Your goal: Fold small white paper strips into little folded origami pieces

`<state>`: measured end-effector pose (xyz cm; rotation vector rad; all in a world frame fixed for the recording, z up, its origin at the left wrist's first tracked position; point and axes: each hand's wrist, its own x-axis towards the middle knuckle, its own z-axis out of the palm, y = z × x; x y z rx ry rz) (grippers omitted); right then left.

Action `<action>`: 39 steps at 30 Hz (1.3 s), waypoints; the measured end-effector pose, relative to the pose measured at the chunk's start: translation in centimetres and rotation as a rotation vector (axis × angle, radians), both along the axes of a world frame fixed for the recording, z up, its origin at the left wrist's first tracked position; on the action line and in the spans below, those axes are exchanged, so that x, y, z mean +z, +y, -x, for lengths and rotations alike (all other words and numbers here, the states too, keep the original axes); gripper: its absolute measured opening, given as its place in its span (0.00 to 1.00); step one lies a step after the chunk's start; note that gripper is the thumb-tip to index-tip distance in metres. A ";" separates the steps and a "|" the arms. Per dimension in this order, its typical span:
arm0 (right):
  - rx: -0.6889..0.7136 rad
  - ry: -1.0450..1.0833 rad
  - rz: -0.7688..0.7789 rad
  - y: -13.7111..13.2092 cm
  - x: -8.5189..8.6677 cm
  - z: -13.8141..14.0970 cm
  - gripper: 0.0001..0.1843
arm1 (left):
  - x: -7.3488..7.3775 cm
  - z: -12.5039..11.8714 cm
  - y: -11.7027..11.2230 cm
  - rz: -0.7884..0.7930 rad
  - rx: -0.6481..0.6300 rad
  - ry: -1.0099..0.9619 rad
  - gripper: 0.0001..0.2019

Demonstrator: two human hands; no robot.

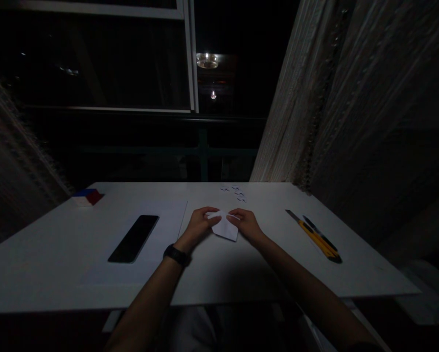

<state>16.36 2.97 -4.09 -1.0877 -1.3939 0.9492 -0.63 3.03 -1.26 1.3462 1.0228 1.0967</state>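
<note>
"Forearms [148,298] come nearest, reaching over the near edge of the table [39,264]. What could go wrong?"

"Dim light, chiefly: edges could be misjudged. And a leftward sweep of the left forearm could drag the sheet [168,234] on the left, with the phone [134,239] that lies on it."

"On the right?"

"Cutter [319,243], just beside what looks like a pen [316,230]. I can't tell for sure whether its blade is out; if so, a careless reach could mean a nick."

"And the grip?"

"Left hand [197,227] pinches the left side of the paper [225,231], thumb on top; right hand [247,225] pinches the other side likewise. Neither is spread wide."

"So the paper sits between them?"

"Yes, mid-table, right of the sheet. Whether it touches the table, I can't tell. Uneven pull from the two pinches could crumple or tear it."

"Anything smaller?"

"Dark-marked bits [239,194] on the far side, beyond the paper. They look light enough that a draught or a brushing finger could scatter them."
</note>
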 end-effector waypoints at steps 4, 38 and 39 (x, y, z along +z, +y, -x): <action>0.070 -0.090 -0.032 0.0 0.1 -0.3 0.12 | 0.1 0.0 -0.3 -0.001 -0.142 0.040 0.18; 0.105 0.386 0.231 -0.4 0.6 -0.6 0.21 | 0.2 -0.1 -0.4 0.181 -0.118 -0.253 0.25; 0.112 0.398 0.243 -0.4 0.7 -0.6 0.20 | 0.2 -0.1 -0.3 0.179 -0.126 -0.262 0.24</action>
